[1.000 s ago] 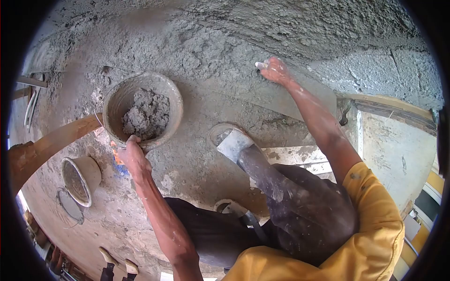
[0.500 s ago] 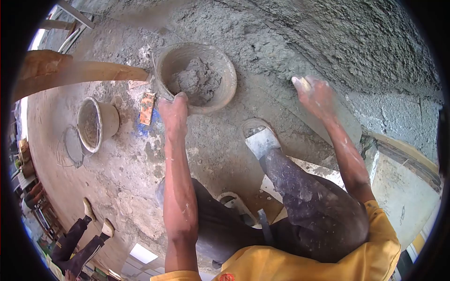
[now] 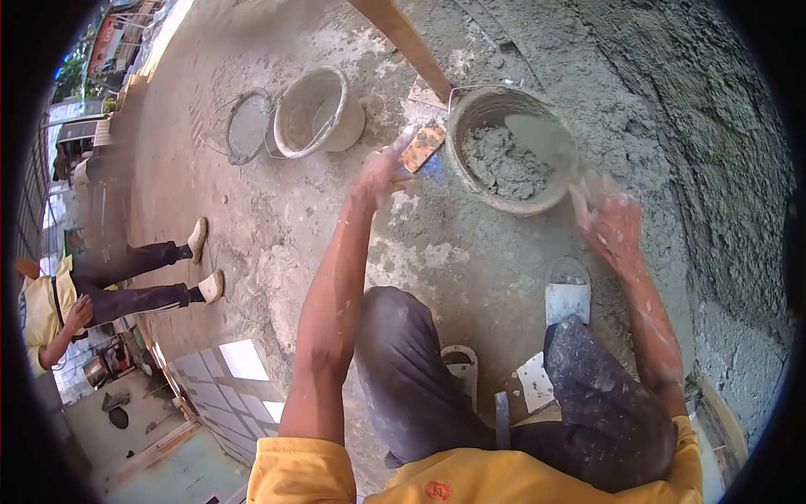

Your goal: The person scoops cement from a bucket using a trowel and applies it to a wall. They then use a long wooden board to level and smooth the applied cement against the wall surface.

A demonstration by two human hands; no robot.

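My right hand (image 3: 609,220) is closed at the near right rim of a bucket (image 3: 468,182) of wet grey mortar (image 3: 504,164). The hand grips a trowel, whose motion-smeared blade (image 3: 541,139) reaches over the mortar inside the bucket. Left of the bucket, my left hand (image 3: 384,175) has its fingers stretched out and holds nothing. Its fingertips overlap the edge of an orange, mortar-spotted tile piece (image 3: 426,146) in this view.
A wooden post (image 3: 407,46) stands close behind the mortar bucket. A second bucket (image 3: 340,113) and a flatter container of grey liquid (image 3: 249,126) sit farther left. Rough plastered wall (image 3: 714,151) rises at right. Another person (image 3: 109,290) is at far left.
My left hand has let go of the bucket's rim and moved left towards the tile piece. My right hand has brought the trowel from beside the wall over to the bucket. The view has turned left.
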